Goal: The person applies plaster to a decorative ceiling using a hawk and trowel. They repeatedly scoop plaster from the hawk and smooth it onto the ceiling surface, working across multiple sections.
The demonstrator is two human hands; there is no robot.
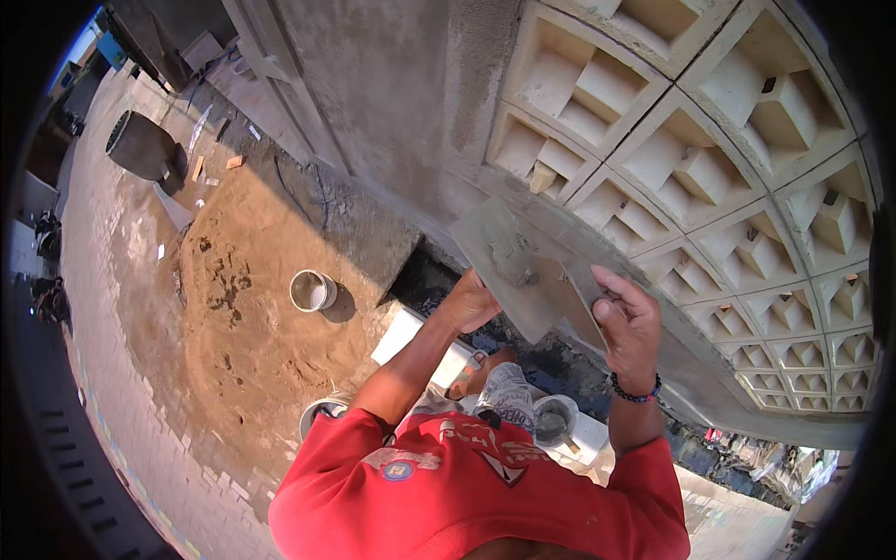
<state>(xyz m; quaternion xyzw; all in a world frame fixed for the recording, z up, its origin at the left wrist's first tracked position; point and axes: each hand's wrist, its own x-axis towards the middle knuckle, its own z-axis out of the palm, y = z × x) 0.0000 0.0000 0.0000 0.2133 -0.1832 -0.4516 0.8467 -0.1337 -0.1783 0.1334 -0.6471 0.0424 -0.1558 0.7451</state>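
Print shows on the red shirt [373, 509]: a short run of white lettering [467, 431] on its front, partly lost in folds. Toward the left sleeve [322, 457] sits a round badge [398, 471], blue with a pale rim, beside a pale, uneven patch [411, 458]. Toward the right side is a dark triangle [504, 468] edged in white, with small white marks nearby. The grey-and-white shorts [510, 390] carry a print, perhaps including letters, though it is too small to tell.

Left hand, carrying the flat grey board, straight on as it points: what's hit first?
Probably the grey cement wall below the cream geometric blocks; the flat grey board's gap to it is unclear.
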